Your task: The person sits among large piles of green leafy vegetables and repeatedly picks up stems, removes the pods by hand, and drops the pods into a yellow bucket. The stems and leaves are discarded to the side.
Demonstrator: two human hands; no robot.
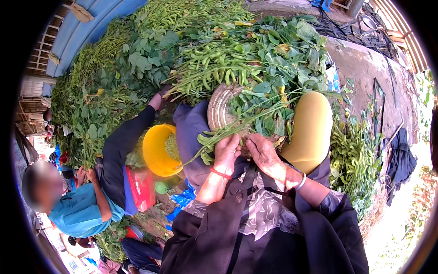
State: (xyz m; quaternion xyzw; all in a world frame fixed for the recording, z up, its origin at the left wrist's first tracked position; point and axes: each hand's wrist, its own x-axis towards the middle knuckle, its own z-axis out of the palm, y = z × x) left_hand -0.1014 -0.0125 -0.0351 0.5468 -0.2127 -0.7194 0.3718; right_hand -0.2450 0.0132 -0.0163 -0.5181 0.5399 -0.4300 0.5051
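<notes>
My left hand [226, 154] grips a bundle of long green bean stalks [251, 120], which runs diagonally across my lap. Flat green pods [205, 138] and small leaves hang from its lower left end. Close by on the right, my right hand [266, 154] has its thumb and fingers bent near a pod beside the left thumb; whether it pinches anything is hidden. Beyond both hands stands a round, ribbed basket-like holder [219, 106], partly covered by loose leaves [261, 126]. Left of my knee, a yellow bucket [154, 150] lies tilted with small green beans or pods [172, 147] inside.
A large heap of podded bean plants [219, 61] spreads ahead and left. More plants [352, 154] lie right, past a rounded yellow form [309, 126] at my right leg. A person in a blue shirt [85, 212] sits left, near a red container [142, 188].
</notes>
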